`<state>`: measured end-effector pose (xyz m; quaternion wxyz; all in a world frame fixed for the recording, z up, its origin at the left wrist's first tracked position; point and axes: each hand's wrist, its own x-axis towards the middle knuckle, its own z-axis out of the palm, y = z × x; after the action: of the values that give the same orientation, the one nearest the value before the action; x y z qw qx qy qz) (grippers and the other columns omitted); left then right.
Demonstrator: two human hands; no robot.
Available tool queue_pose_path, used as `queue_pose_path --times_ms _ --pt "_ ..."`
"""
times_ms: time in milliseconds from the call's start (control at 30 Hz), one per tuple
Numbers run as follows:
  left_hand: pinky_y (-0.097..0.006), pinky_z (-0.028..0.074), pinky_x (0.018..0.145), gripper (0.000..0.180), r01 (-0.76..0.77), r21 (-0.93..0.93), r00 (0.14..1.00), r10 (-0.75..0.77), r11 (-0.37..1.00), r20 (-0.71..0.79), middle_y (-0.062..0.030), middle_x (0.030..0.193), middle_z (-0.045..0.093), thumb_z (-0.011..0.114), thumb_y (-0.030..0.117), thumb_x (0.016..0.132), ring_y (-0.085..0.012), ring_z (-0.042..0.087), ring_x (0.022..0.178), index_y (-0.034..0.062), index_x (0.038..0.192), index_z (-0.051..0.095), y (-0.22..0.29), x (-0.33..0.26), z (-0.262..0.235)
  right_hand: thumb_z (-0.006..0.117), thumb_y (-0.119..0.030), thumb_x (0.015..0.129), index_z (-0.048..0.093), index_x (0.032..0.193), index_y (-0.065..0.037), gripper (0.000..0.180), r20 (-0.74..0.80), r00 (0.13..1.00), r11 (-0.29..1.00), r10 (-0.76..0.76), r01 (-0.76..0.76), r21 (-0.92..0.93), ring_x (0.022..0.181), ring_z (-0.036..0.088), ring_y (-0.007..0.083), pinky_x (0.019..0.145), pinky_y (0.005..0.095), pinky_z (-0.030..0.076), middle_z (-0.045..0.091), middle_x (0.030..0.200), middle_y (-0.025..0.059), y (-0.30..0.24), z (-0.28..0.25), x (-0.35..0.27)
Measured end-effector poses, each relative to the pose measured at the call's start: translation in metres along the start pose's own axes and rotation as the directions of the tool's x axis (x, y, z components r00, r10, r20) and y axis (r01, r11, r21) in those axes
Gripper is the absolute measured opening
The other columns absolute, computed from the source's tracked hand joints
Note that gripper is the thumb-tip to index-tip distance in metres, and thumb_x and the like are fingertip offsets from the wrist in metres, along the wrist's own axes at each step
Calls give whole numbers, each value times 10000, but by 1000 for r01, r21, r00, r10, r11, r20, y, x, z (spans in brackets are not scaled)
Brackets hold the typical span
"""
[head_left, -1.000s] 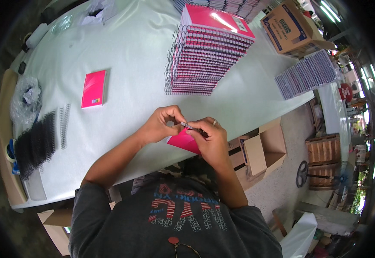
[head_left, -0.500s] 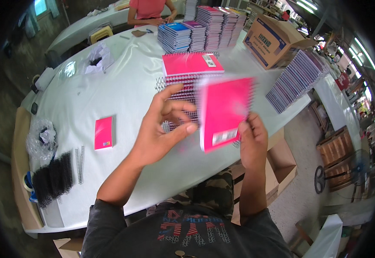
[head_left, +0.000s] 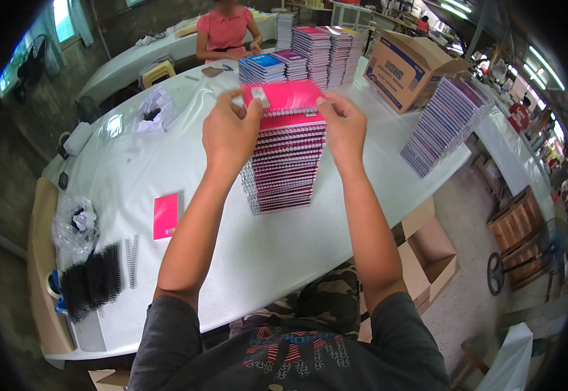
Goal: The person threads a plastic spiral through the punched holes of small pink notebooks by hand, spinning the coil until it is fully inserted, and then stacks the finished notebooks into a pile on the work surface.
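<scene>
A pink spiral notebook [head_left: 292,95] lies across the top of a tall stack of wire-bound notebooks [head_left: 285,166], its coil edge toward me. My left hand [head_left: 232,127] pinches its left end between thumb and fingers. At the opposite end my right hand [head_left: 342,124] grips the corner, thumb near the coil. Farther left on the table, a single pink notebook [head_left: 166,216] without a visible coil lies flat. Beside it are two loose wire coils [head_left: 131,260] and a bunch of black coils [head_left: 92,280].
Behind the stack stand more notebook piles [head_left: 262,68]. An open cardboard box [head_left: 398,72] and a leaning notebook stack [head_left: 443,124] occupy the right side. Crumpled plastic [head_left: 75,221] lies at left. A person in pink [head_left: 227,32] sits across the table. Another box [head_left: 430,254] stands below the table edge.
The pink notebook has moved away from me, from upright in my right hand to lying on the stack. My left hand, previously open, now holds it too.
</scene>
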<state>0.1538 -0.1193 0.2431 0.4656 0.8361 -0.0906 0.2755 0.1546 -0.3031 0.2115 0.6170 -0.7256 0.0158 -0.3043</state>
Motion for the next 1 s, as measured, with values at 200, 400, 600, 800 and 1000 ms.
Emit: queue_pose_path --times_ms 200,400,600,800,1000 --pt "-364 448 668 288 -128 75 973 139 989 -182 -120 854 586 613 297 853 -258 563 738 12 851 655 -28 -23 17 601 -259 853 592 1113 9 374 -263 904 935 -339 293 -197 1012 541 252 901 353 399 602 1070 141 21 17 -24" --pt "-308 458 623 342 -54 -377 937 -83 925 -339 -110 789 626 601 304 894 -167 567 674 -28 810 623 -37 -28 34 521 -156 912 552 1176 19 318 -218 953 968 -213 236 89 985 582 229 886 311 429 610 1105 161 24 32 -34" --pt "-217 370 540 353 -35 -453 914 -155 891 -375 11 600 514 621 285 895 -50 410 563 10 679 568 -34 -27 39 474 -104 940 564 1072 42 216 -327 923 920 -201 293 262 971 570 156 889 270 424 622 1051 126 26 39 -40" --pt "-260 403 533 364 -79 -429 904 -117 900 -411 -33 579 540 643 280 873 -92 452 543 -3 664 553 -43 -26 46 478 -72 930 532 1033 25 151 -339 896 890 -287 381 252 934 558 140 831 257 450 590 1095 118 31 40 -38" --pt "-254 397 543 292 -75 -412 911 -105 908 -398 -37 620 544 622 239 882 -98 465 577 1 722 568 -44 -29 37 478 -79 914 527 1074 23 196 -309 900 905 -308 377 197 972 548 172 875 295 429 578 1079 118 32 38 -39"
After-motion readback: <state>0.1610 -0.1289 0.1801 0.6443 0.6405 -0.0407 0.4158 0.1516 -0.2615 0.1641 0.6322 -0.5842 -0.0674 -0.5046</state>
